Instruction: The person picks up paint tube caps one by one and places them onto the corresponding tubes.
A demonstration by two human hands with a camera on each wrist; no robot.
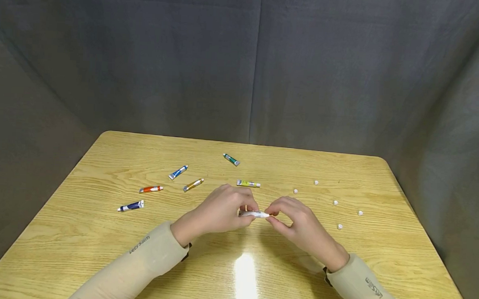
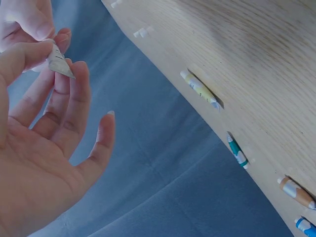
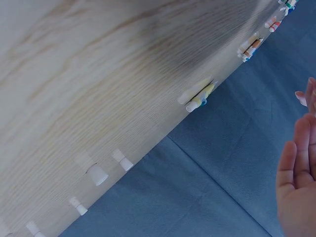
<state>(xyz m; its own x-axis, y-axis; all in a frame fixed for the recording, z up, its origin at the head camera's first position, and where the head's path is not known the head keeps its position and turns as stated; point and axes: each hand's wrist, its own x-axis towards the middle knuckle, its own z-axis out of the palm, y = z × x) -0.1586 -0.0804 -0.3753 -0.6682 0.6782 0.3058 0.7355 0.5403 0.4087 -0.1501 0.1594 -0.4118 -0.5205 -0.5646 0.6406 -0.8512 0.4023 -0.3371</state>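
The left hand [image 1: 220, 211] and right hand [image 1: 296, 223] both pinch a small white tube [image 1: 254, 214] above the worktop [image 1: 99, 232]. Squeezing too hard could squirt paint out.

A wooden table [image 1: 399, 263] with rounded far corners stands before grey cloth [image 1: 243, 65] hung behind and beside it, light glaring near its front edge.
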